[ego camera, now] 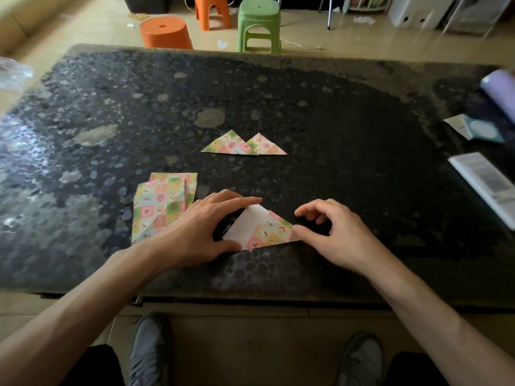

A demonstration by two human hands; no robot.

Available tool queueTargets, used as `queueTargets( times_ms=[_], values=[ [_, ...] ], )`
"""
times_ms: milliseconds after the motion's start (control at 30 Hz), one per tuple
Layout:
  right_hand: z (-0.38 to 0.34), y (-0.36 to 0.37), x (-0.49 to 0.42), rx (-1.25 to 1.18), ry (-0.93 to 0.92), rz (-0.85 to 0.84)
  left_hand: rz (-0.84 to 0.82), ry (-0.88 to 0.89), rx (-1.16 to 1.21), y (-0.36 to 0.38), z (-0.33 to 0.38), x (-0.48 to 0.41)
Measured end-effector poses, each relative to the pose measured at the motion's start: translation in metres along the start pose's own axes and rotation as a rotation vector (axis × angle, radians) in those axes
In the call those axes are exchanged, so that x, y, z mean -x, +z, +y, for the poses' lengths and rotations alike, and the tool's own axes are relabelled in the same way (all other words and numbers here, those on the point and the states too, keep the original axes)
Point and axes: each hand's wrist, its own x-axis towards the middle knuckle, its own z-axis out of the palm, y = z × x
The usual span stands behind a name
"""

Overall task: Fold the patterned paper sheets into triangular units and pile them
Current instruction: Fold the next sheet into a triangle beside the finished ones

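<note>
A partly folded patterned sheet (264, 231) lies on the dark table (334, 135) near its front edge, its white underside showing on the left half. My left hand (200, 229) presses it flat, forefinger stretched along the top fold and thumb on the lower left corner. My right hand (334, 232) has its thumb tip on the sheet's right corner, the other fingers curled above the table. A stack of unfolded patterned sheets (158, 207) lies left of my left hand. Two finished triangular units (245, 144) lie side by side, slightly overlapping, farther back at the middle.
A white booklet (485, 185) and some packets (473, 128) with a purple roll (498, 90) sit at the table's right edge. Beyond the far edge stand two orange stools (167, 33) and a green stool (259, 23). My shoes (150, 349) show below the table.
</note>
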Motion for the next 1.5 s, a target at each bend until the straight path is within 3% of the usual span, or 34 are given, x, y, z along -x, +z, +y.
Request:
queueTargets(
  times_ms=[167, 433, 700, 967, 1133, 1267, 1400, 1500],
  values=[
    [-0.006, 0.018, 0.009, 0.066, -0.055, 0.067, 0.026, 0.03, -0.039, 0.004, 0.002, -0.001],
    [-0.004, 0.016, 0.004, -0.185, -0.004, 0.14, 0.031, 0.027, -0.023, 0.003, 0.005, 0.0],
    [-0.005, 0.013, 0.003, -0.413, 0.002, 0.068, 0.065, -0.038, -0.072, 0.002, 0.004, 0.0],
    [0.002, 0.013, -0.008, -0.256, -0.036, 0.133, 0.043, 0.006, 0.137, -0.001, 0.016, -0.001],
    [0.004, 0.015, -0.013, -0.232, -0.098, 0.221, -0.015, 0.067, -0.007, 0.003, 0.015, 0.0],
    [0.006, 0.021, -0.013, -0.259, -0.185, 0.315, 0.125, 0.073, -0.081, 0.011, 0.013, -0.003],
    [-0.001, 0.026, -0.003, 0.076, -0.368, 0.433, 0.257, -0.029, -0.042, 0.01, 0.02, -0.002],
    [-0.006, 0.031, 0.003, 0.119, -0.488, 0.298, 0.299, -0.034, -0.035, 0.013, 0.024, 0.002]
  ],
)
